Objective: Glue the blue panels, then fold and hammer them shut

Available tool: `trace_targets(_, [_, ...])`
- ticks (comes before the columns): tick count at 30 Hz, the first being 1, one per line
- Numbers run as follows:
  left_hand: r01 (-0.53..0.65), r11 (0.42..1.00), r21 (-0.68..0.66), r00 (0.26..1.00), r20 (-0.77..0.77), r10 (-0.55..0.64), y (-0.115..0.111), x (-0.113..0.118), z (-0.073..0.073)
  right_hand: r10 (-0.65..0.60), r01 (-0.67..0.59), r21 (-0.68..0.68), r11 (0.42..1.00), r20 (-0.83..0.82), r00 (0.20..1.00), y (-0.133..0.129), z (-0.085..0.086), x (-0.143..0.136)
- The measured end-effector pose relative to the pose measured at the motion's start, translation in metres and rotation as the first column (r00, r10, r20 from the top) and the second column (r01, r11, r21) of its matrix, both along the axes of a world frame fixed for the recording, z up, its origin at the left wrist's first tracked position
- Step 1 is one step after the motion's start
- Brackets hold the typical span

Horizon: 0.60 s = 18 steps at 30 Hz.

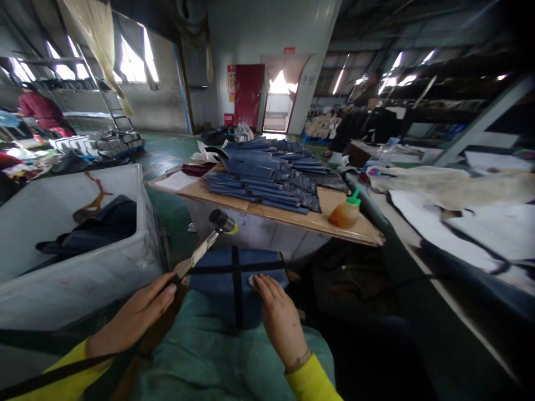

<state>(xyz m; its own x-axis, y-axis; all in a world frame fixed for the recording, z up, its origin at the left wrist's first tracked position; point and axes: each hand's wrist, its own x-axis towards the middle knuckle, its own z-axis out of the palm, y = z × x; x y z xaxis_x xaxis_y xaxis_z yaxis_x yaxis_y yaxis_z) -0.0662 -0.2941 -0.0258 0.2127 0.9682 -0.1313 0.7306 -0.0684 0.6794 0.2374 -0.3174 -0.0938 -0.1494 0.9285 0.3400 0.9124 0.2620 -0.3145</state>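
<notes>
My left hand [140, 312] is closed around the handle of a mallet [204, 245]. The mallet's dark, thick head has a yellow-green face and is raised over the far edge of a blue piece of work. That blue bag-like piece [213, 281] lies across my lap, with black straps [236, 289] crossing on it. My right hand [278, 309] rests on its right part, fingers stretched out and close together. A small white bit [251, 280], too small to make out, shows at those fingertips.
Ahead, stacked blue pieces [267, 178] and a bottle of amber liquid with a green nozzle [346, 211] sit on a cardboard-topped table [251, 210]. A white bin [125, 256] with dark material stands left. Sheets cover the right-hand bench [443, 223]. A person [44, 108] is far left.
</notes>
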Motion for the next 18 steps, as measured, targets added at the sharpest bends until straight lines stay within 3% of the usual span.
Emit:
trace_targets(3, [0.124,0.991,-0.058,0.989,-0.073,-0.128,-0.002,0.002,-0.013,0.008,-0.008,0.046,0.999,-0.009,1.0,-0.001,-0.002,0.001])
trace_targets(5, [0.139,0.988,-0.071,0.984,-0.107,-0.146,-0.003,0.004,-0.017,0.018,-0.018,0.059,0.998,-0.007,1.0,-0.002,-0.004,0.002])
trace_targets(10, [0.087,0.996,0.01,0.992,-0.093,-0.086,-0.004,0.006,-0.009,0.017,-0.017,0.032,0.999,0.005,1.0,-0.004,-0.005,0.003])
trace_targets(15, [0.151,0.986,-0.072,0.978,-0.134,-0.159,-0.004,0.012,-0.007,0.008,-0.008,0.058,0.998,0.004,1.0,-0.004,-0.005,0.003])
trace_targets(18, [0.15,0.987,-0.058,0.986,-0.062,-0.154,0.0,0.016,-0.004,0.006,-0.007,0.066,0.998,0.003,1.0,-0.005,-0.006,0.005])
